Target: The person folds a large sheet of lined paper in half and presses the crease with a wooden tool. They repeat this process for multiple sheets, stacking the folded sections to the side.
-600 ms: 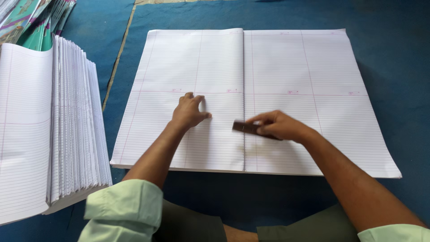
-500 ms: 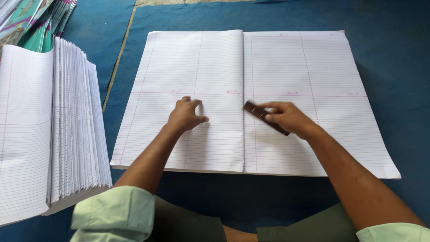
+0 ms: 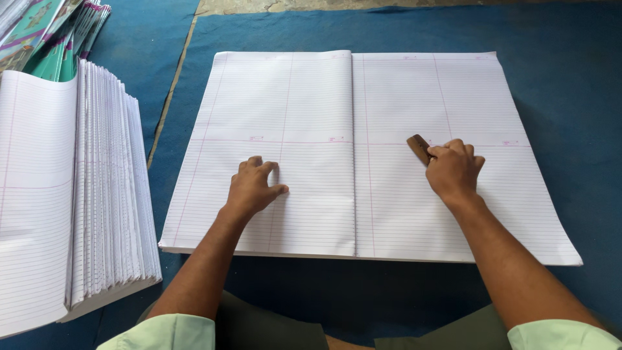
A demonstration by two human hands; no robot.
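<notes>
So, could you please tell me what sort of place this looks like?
Probably a notebook-binding workshop, worked on the floor: large white ruled paper sheets lie on a blue mat, beside a tall stack of folded ruled sheets.

Left hand (image 3: pixel 254 186) presses flat on left half of big ruled sheet (image 3: pixel 311 91). Right hand (image 3: pixel 453 170) on right half, gripping a small brown wooden tool (image 3: pixel 418 146) against the paper. Folded sheet stack (image 3: pixel 97 175) lies left, on blue mat (image 3: pixel 570 78).
</notes>
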